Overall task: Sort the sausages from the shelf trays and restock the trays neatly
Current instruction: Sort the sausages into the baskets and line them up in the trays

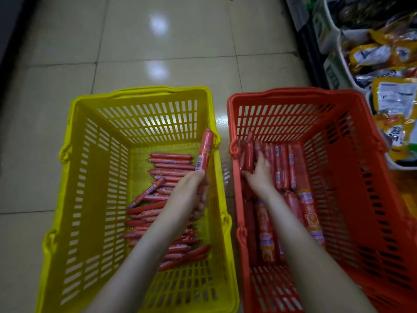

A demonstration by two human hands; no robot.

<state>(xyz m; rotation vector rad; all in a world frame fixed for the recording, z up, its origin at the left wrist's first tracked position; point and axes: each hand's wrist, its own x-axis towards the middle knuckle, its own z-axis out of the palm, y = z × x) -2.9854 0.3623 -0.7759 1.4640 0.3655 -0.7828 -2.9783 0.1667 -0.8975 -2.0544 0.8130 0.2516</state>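
Two baskets stand side by side on the floor. The yellow basket (90,177) on the left holds a loose pile of several thin red sausages (158,206). My left hand (191,188) grips a thicker red sausage (205,150) upright above that pile, near the basket's right wall. The red basket (352,177) on the right holds several thicker sausages (284,166) lined up, with larger labelled ones (266,229) nearer me. My right hand (259,175) reaches into the far left part of the red basket and curls around a sausage (248,157) there.
Shelf trays (334,35) at the right edge hold yellow and white snack packets (383,57). Glossy beige floor tiles (158,53) stretch beyond the baskets. A dark shelf base runs along the left edge (9,41).
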